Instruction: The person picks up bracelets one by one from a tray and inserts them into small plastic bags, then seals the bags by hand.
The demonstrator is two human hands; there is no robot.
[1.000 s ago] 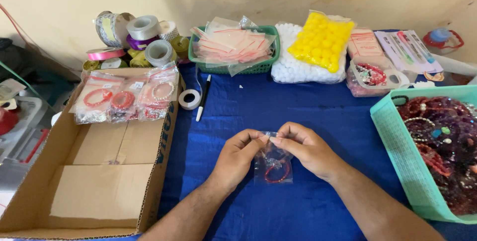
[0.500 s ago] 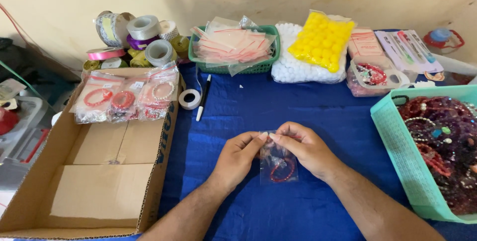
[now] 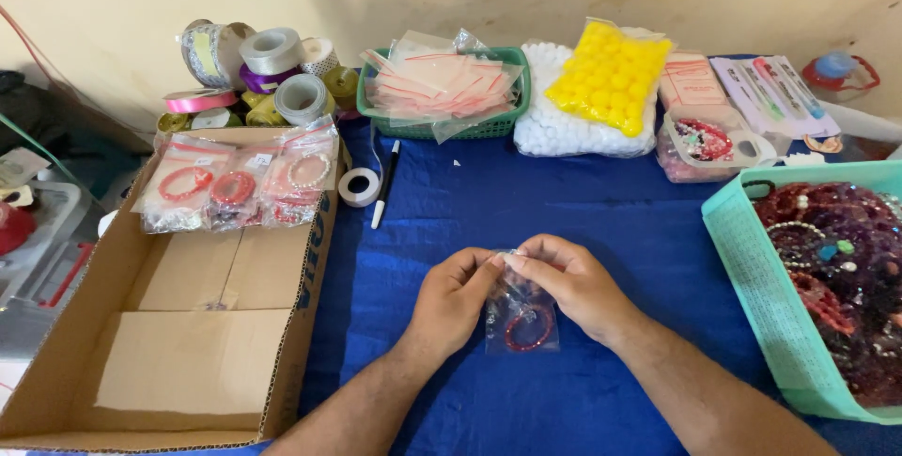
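Observation:
Both my hands pinch the top edge of a small clear plastic bag [image 3: 522, 320] that hangs just above the blue tablecloth [image 3: 526, 193]. Inside the bag lies a red bead bracelet [image 3: 529, 329]. My left hand [image 3: 453, 298] grips the bag's left top corner with thumb and forefinger. My right hand [image 3: 568, 282] holds the right part of the same edge, its fingers curled over it. The two hands touch at the fingertips.
An open cardboard box [image 3: 141, 324] at left carries several bagged bracelets [image 3: 235, 184] on its flap. A teal basket [image 3: 752, 268] of bracelets stands at right. Behind are a green basket of empty bags [image 3: 442, 90], ribbon spools [image 3: 263, 71], a tape roll [image 3: 359, 186], a pen [image 3: 385, 195], yellow balls [image 3: 611, 71].
My hands have hardly moved. The bag has dropped slightly and now hangs a little lower beneath my fingers.

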